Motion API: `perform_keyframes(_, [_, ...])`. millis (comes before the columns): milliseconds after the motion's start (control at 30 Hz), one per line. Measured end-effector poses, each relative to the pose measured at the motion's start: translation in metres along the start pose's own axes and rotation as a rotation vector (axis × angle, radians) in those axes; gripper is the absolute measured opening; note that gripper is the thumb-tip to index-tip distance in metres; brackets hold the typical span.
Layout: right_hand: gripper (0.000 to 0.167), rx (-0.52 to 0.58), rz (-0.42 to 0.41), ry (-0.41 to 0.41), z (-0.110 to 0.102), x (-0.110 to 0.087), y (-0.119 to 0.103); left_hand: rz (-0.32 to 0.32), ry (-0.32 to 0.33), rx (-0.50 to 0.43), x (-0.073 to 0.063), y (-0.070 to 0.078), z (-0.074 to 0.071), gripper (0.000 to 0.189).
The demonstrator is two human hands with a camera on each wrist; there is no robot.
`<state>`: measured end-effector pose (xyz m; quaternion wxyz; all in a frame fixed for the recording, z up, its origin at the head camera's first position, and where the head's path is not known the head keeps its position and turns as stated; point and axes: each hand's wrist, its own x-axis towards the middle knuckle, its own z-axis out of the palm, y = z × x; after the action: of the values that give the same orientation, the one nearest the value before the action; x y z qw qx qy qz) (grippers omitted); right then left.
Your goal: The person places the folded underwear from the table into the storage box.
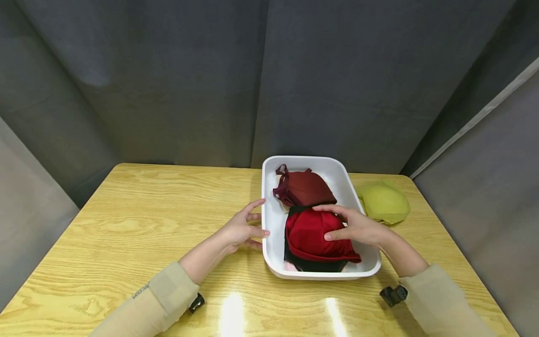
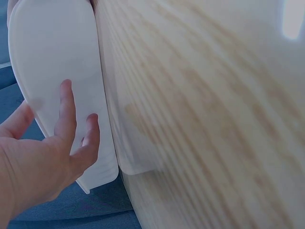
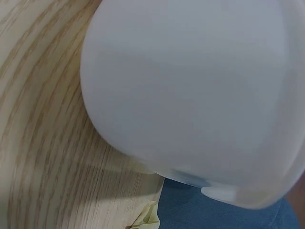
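A white plastic tray (image 1: 272,252) stands on the table. My left hand (image 1: 242,229) is at its left side, fingers spread along the outer wall and thumb tip over the rim; in the left wrist view the fingers (image 2: 66,107) lie across the wall. My right hand (image 1: 360,227) reaches over the right rim and rests, thumb and forefinger apart, on a bright red, cup-shaped satin garment (image 1: 309,234). Black fabric (image 1: 322,266) shows under that garment. Behind it in the tray lies a dark red bra (image 1: 309,187) with straps. The right wrist view shows only the tray's outside, the hand hidden.
A yellow-green, rounded garment (image 1: 385,203) lies on the table just right of the tray. The wooden table (image 1: 168,210) has its back edge right behind the tray. Grey curtains (image 1: 189,84) hang at the back and sides.
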<state>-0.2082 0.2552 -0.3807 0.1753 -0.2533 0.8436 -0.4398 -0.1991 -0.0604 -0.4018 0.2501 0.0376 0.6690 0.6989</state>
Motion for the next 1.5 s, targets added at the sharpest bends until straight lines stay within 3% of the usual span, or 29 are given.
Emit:
perform_keyframes(400, [0.067, -0.054, -0.004, -0.001, 0.000, 0.001, 0.004, -0.002, -0.004, -0.009, -0.002, 0.001, 0.000, 0.085])
perform_keyframes(667, [0.066, -0.083, -0.058, 0.002, -0.001, 0.001, 0.005, -0.002, -0.005, -0.008, -0.002, 0.001, 0.001, 0.085])
perform_keyframes(967, [0.074, 0.089, 0.027, -0.029, -0.004, -0.004, -0.001, 0.001, -0.010, -0.007, -0.002, 0.001, 0.000, 0.085])
perform_keyframes(1267, [0.073, 0.035, -0.030, 0.043, -0.013, -0.009, -0.004, 0.002, -0.011, -0.009, -0.002, 0.001, 0.000, 0.085])
perform_keyframes(1500, [0.072, 0.018, -0.026, 0.075, -0.025, -0.016, -0.016, 0.001, -0.013, -0.014, -0.002, 0.001, 0.000, 0.085])
